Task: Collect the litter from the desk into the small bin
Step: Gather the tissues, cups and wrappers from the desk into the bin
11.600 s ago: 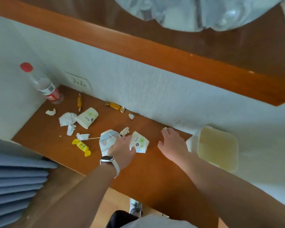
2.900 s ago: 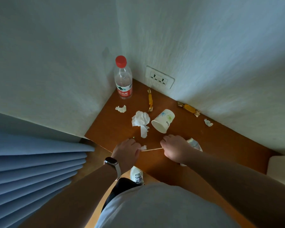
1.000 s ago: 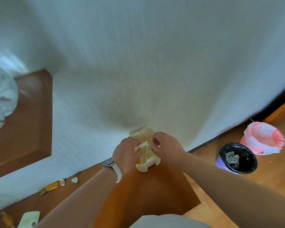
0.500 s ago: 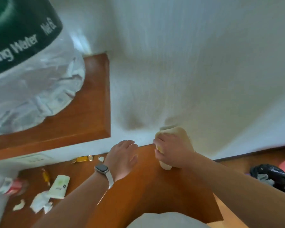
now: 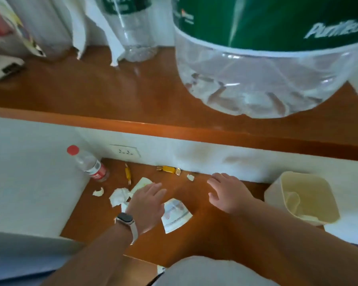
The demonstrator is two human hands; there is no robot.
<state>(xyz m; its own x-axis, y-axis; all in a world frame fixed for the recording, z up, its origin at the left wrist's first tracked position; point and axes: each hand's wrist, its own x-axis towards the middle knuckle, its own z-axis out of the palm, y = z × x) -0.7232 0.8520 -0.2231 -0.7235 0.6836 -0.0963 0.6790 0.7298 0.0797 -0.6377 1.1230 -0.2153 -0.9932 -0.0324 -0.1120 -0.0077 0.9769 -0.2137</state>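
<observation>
The small cream bin [image 5: 304, 195] stands at the right end of the wooden desk [image 5: 95, 221], with scraps inside. My left hand [image 5: 147, 205] hovers open over a flattened paper cup [image 5: 176, 213], partly covering another paper cup [image 5: 142, 182]. My right hand [image 5: 227, 193] is open and empty over bare wood left of the bin. Litter lies at the left: a crumpled tissue [image 5: 118, 196], a small paper scrap [image 5: 98, 192], two amber candy wrappers [image 5: 168, 169] [image 5: 128, 174] and a white scrap [image 5: 190, 177] by the wall.
A red-capped water bottle [image 5: 89, 165] stands in the left corner under a wall socket [image 5: 125, 151]. A wooden shelf [image 5: 91, 96] above carries a huge clear water jug [image 5: 267, 58], a smaller bottle [image 5: 132, 27] and papers. White wall bounds the desk at left and behind.
Both hands have left the bin and moved left over the litter, empty. My view has swung from the bin back to the desk's left side and the shelf.
</observation>
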